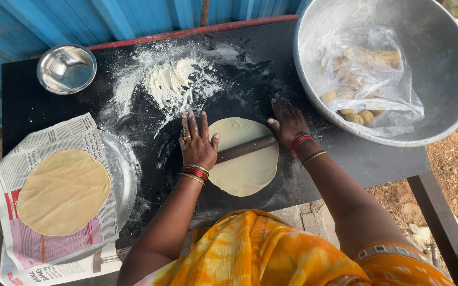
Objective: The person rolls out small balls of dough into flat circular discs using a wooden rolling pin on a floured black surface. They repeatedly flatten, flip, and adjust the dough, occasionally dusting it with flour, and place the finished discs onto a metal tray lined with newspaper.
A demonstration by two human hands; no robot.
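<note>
A thin round of pale dough (pixel 245 169) lies flat on the black table (pixel 43 111), dusted with flour. Across its middle rests a dark wooden rolling pin (pixel 246 149). My left hand (pixel 197 143) presses flat on the pin's left end, fingers spread. At the pin's right end, my right hand (pixel 287 123) lies palm down on it. Both wrists carry red and gold bangles. Neither hand wraps around the pin.
A flour heap (pixel 172 80) sits behind the dough. A small steel bowl (pixel 66 68) stands far left. A rolled dough disc (pixel 63 191) lies on newspaper over a steel plate (pixel 125 175). A large metal basin (pixel 441 63) holds dough balls in a plastic bag (pixel 367 79).
</note>
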